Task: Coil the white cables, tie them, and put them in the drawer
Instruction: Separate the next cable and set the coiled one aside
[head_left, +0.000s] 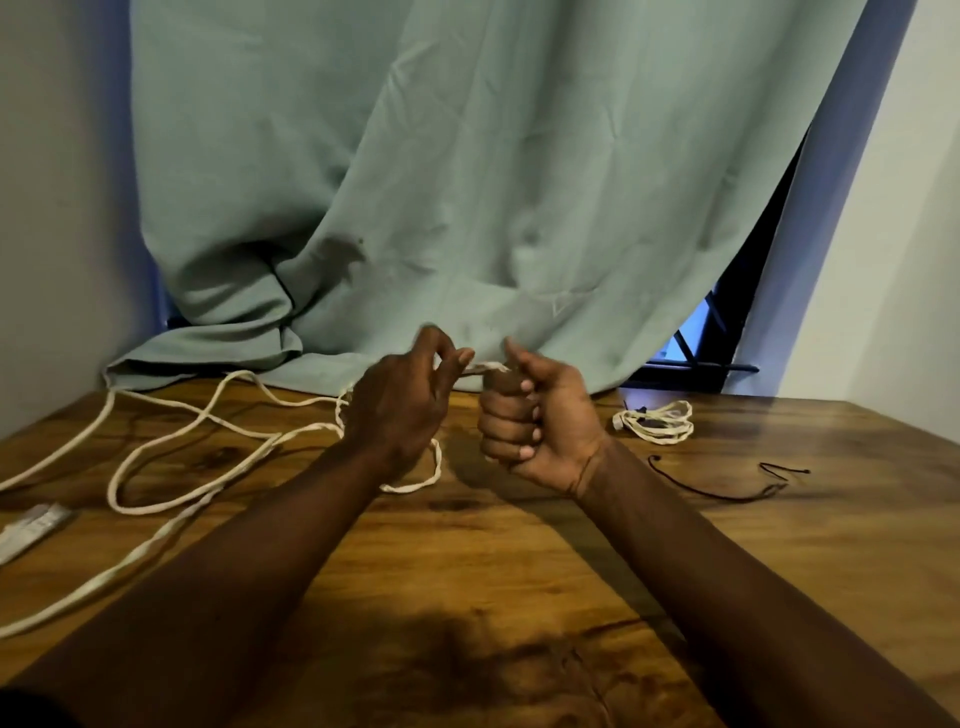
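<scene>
A long white cable (156, 447) sprawls in loose loops over the left half of the wooden table (519, 545). Its end rises to my hands, held above the table's middle. My left hand (400, 410) pinches the short white stretch (483, 368) between thumb and fingertips. My right hand (535, 421) is a fist curled round the cable's end, thumb up; the part inside the fist is hidden. A second white cable (657, 422), coiled into a small bundle, lies at the back right. No drawer is in view.
A thin black tie (727, 486) lies on the table to the right of my right forearm. A white strip-like object (28, 527) sits at the left edge. A green curtain (467, 182) hangs down onto the table's back edge.
</scene>
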